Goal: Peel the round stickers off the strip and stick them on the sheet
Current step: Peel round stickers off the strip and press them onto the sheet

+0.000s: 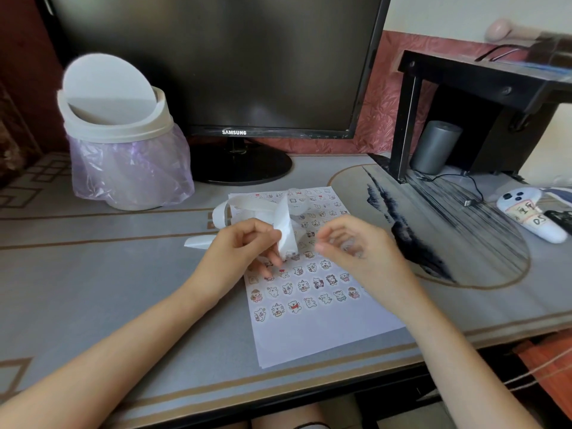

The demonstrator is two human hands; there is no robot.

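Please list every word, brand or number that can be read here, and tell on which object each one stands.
"SAMSUNG": on the lower bezel of the monitor.
"20": it seems, on the white label of the plush toy; the handwritten characters beside it are too blurred to read.
The round stickers on the sheet: only small cartoon figures; any writing is too small to read.

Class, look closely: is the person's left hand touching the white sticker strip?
Touching. The head view shows the left hand pinching the white strip in its fingers, above the sheet.
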